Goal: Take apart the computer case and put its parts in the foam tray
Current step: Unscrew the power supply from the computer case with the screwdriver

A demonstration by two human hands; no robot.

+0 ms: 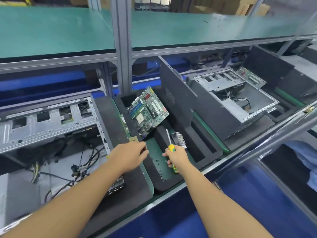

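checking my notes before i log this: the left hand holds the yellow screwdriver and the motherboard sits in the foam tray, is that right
Not quite. The head view shows the yellow screwdriver gripped by the right hand, not the left hand. The rest stands: the motherboard sits in the foam tray.

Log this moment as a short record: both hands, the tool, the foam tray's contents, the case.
left hand: over the left edge of the foam tray, fingers curled; whether it holds anything is hidden
right hand: grips the screwdriver, shaft pointing away
tray contents: motherboard tilted at the far end; heatsink right of the shaft; small screws loose on the green floor
computer case: open, left of the tray, cables loose inside
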